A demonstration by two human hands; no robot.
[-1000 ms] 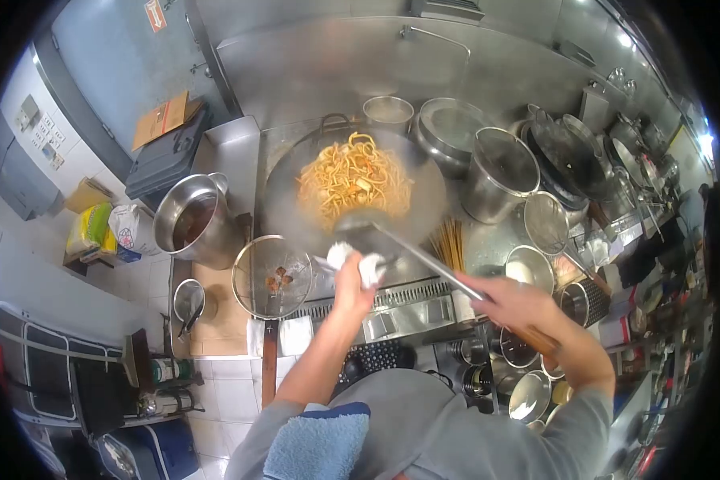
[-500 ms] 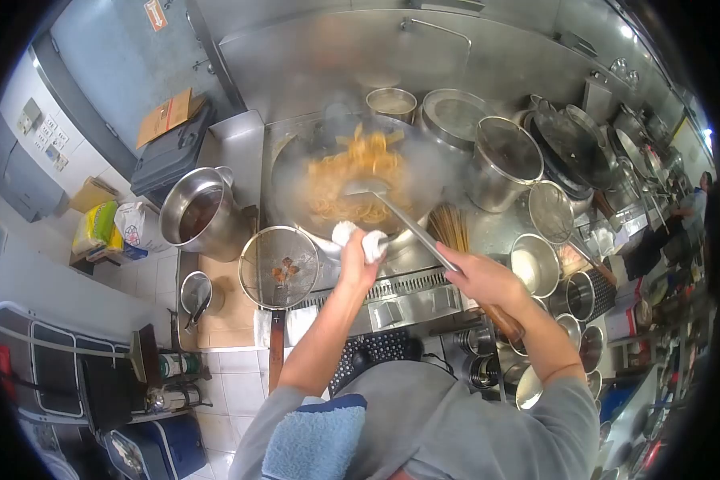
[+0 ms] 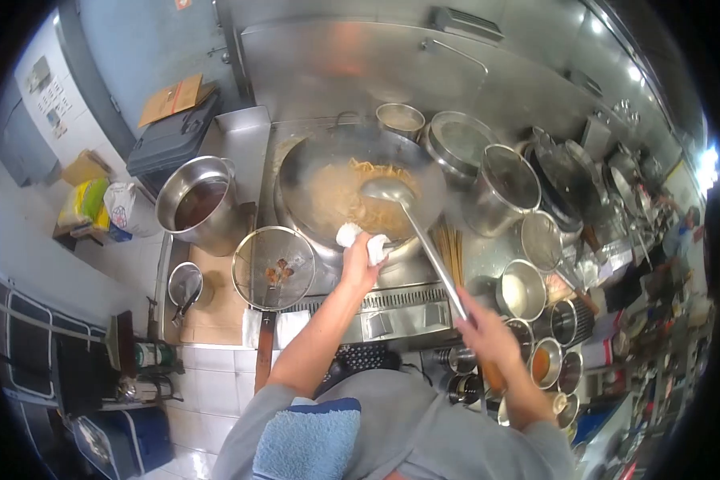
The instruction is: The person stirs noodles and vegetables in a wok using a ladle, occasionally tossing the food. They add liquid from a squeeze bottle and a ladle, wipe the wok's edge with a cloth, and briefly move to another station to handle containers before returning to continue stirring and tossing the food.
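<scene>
A large wok (image 3: pixel 300 164) sits on the stove, with noodles (image 3: pixel 348 200) steaming inside it. My left hand (image 3: pixel 362 268) is closed around a folded white cloth (image 3: pixel 349 234) at the wok's near rim. Any handle beneath that cloth is hidden. In my right hand (image 3: pixel 490 340) is the long handle of a metal wok ladle (image 3: pixel 436 260), slanting up to the left. The ladle's bowl hangs over the right part of the noodles, apparently touching them.
Left of the stove, a wire skimmer (image 3: pixel 274 268) holds a few brown bits, near a tall pot (image 3: pixel 198 200) of dark liquid. A bamboo brush (image 3: pixel 450 252) stands right of the wok. Beyond are a steel pot (image 3: pixel 504 188) and a bowl of white contents (image 3: pixel 522 290).
The noodles, tossed up high before, have dropped low into the wok. My right hand has drawn down and right with the ladle, whose bowl has shifted right. My left hand keeps its grip.
</scene>
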